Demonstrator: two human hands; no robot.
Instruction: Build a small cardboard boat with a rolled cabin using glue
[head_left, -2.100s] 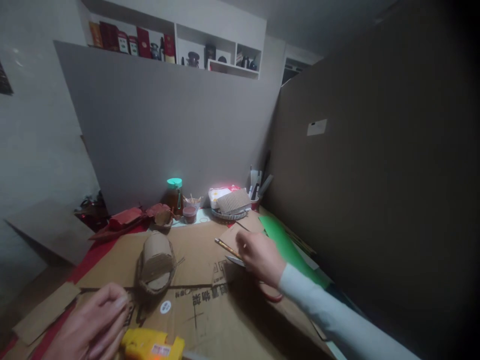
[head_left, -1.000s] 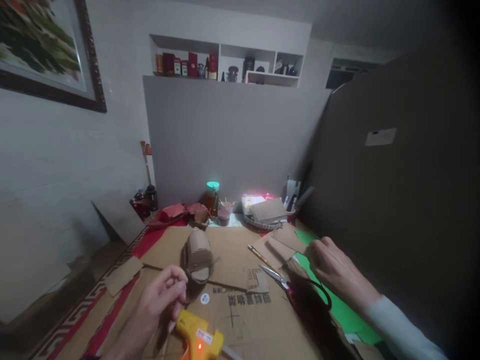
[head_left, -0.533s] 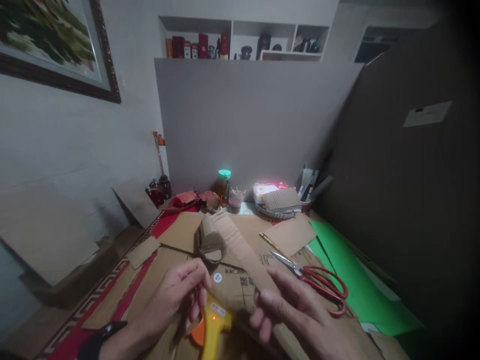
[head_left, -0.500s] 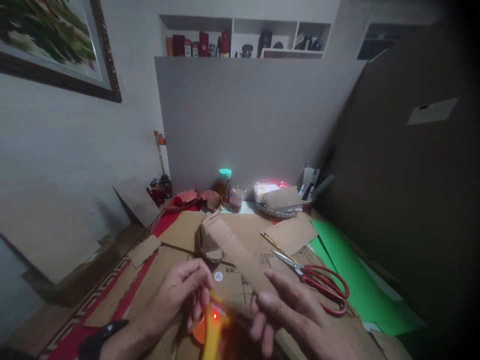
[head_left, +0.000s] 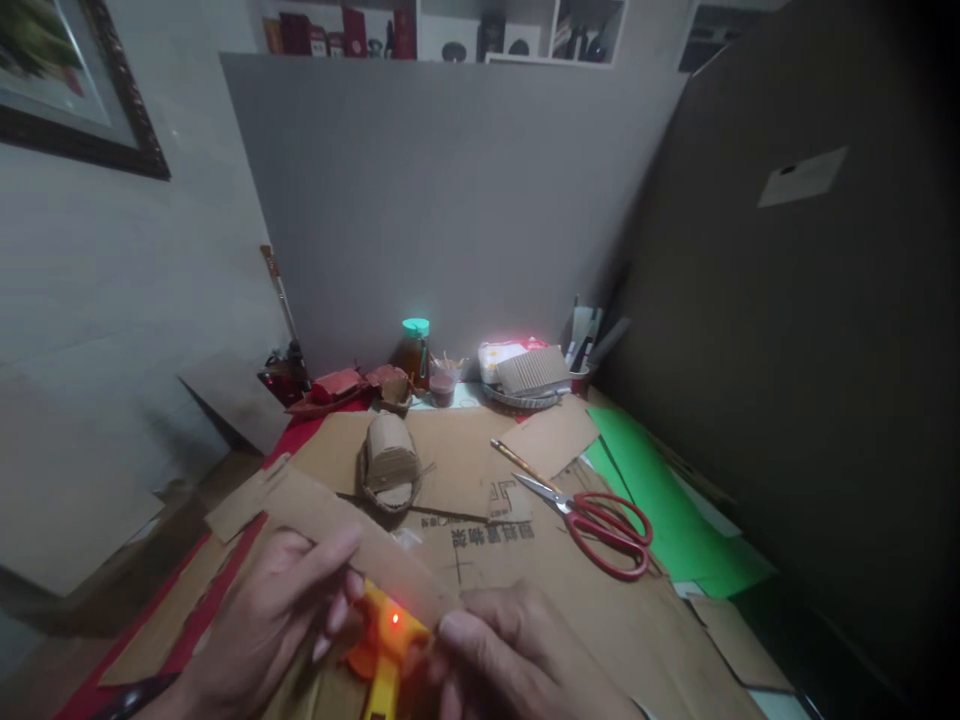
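Note:
A long cardboard strip [head_left: 375, 550] slants across in front of me, from upper left down to my right hand. My right hand [head_left: 525, 650] pinches its near end between thumb and fingers. Along the strip's lower side, my left hand [head_left: 277, 610] is closed, its thumb and fingertips on the strip's edge. Below the strip, between both hands, sits a yellow glue gun [head_left: 386, 650] with an orange part and a lit red light. Beyond the hands, a small oval cardboard basket [head_left: 388, 505] holds a stack of cut cardboard pieces [head_left: 392, 450].
Red-handled scissors [head_left: 607, 530] lie at the right beside a pencil [head_left: 525, 465]. A green sheet [head_left: 667, 510] covers the right edge. At the back stand a jar with a teal lid [head_left: 416, 350], a small cup [head_left: 442, 388] and a tray with packets [head_left: 525, 398].
The strip has swung from pointing at the basket to lying leftward across my hands. My left hand has come onto it; my right hand still grips its end. The view has shifted.

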